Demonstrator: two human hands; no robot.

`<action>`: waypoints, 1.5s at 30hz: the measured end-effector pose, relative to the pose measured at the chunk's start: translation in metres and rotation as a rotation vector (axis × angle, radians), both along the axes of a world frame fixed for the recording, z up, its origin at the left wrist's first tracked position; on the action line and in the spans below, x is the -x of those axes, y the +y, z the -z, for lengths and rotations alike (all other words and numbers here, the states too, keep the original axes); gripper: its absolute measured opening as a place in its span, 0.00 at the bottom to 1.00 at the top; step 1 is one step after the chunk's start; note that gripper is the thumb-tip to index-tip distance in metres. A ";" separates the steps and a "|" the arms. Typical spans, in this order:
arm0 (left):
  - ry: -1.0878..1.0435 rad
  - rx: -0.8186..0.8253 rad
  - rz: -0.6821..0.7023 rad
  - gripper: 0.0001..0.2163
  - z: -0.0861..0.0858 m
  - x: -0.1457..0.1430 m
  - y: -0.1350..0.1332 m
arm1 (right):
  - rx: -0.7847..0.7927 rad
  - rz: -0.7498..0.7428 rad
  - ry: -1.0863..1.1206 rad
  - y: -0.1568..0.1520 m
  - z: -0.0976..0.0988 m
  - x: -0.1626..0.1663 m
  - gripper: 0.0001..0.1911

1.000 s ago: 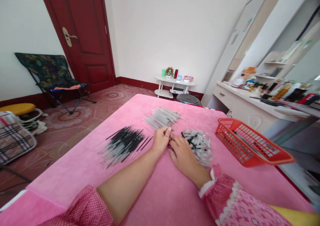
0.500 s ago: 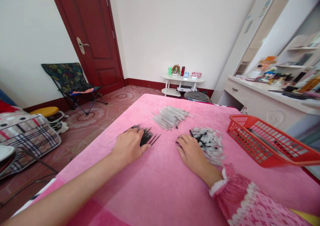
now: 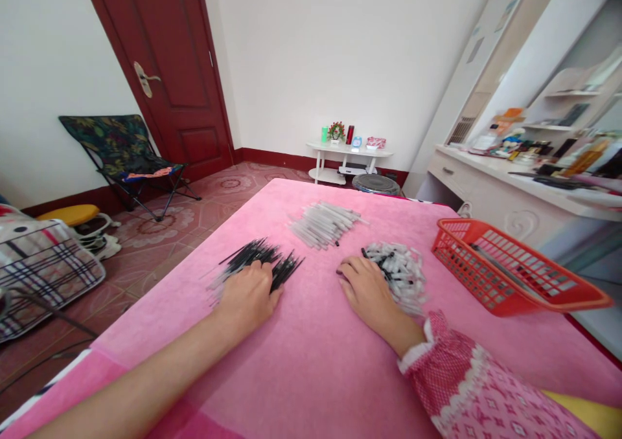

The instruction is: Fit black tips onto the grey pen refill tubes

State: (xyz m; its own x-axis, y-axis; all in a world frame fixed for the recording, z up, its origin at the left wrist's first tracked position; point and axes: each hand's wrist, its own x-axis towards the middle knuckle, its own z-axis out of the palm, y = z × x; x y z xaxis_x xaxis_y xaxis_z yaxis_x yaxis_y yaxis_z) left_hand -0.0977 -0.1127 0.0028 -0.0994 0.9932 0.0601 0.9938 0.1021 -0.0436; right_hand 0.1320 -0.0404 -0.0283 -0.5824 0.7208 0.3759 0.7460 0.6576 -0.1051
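Now the left hand (image 3: pixel 249 291) is down on the black pen refills (image 3: pixel 253 251), fingers curled over the pile; whether it grips any, you cannot tell. Across to the right hand (image 3: pixel 367 288), low beside the pale and black pen caps (image 3: pixel 402 272), its grasp hidden too. Farther back lie the clear pen barrels (image 3: pixel 324 224), all 3 piles on the pink-covered bench (image 3: pixel 311 361), left of the red basket (image 3: pixel 467 276).

Bright, even light fills the plain white wall (image 3: pixel 315 57); soft shadows dull the pink plush tablecloth (image 3: pixel 301 368). Wide-angle distortion tilts the dark-red panelled door (image 3: pixel 170 44); the slender black rods (image 3: pixel 286 270) look slightly blurred.
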 end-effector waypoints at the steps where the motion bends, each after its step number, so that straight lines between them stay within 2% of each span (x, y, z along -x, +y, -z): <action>1: 0.003 0.004 0.006 0.17 0.001 -0.001 0.000 | -0.003 0.008 -0.011 0.001 0.000 -0.001 0.08; 7: -0.022 0.078 0.055 0.12 0.009 -0.018 -0.002 | -0.021 0.078 -0.058 0.006 -0.001 -0.006 0.08; 13: -0.093 0.118 0.129 0.14 0.011 -0.052 0.007 | -0.013 0.150 -0.030 0.011 -0.001 -0.013 0.08; 19: -0.278 0.078 0.142 0.14 0.008 -0.095 0.030 | -0.004 0.167 0.021 0.012 0.001 -0.018 0.06; 23: -0.375 0.022 0.185 0.15 0.008 -0.107 0.037 | -0.004 0.189 0.027 0.014 0.003 -0.020 0.05; 28: -0.262 0.010 0.176 0.28 -0.008 -0.094 0.037 | 0.017 0.196 0.041 0.017 0.005 -0.020 0.05; 31: -0.207 0.010 0.118 0.25 -0.013 -0.068 0.042 | 0.024 0.191 0.052 0.017 0.004 -0.020 0.05; 34: -0.141 0.097 0.038 0.19 -0.009 -0.037 0.048 | 0.030 0.190 0.048 0.017 0.004 -0.020 0.05; 37: -0.106 0.077 0.016 0.17 -0.005 -0.017 0.050 | 0.029 0.193 0.034 0.017 0.003 -0.019 0.05; 40: -0.080 0.031 0.020 0.17 -0.006 -0.015 0.048 | 0.030 0.190 0.026 0.016 0.002 -0.019 0.05; 45: -0.130 0.019 0.085 0.15 -0.007 -0.040 0.044 | 0.030 0.192 0.018 0.015 0.001 -0.019 0.06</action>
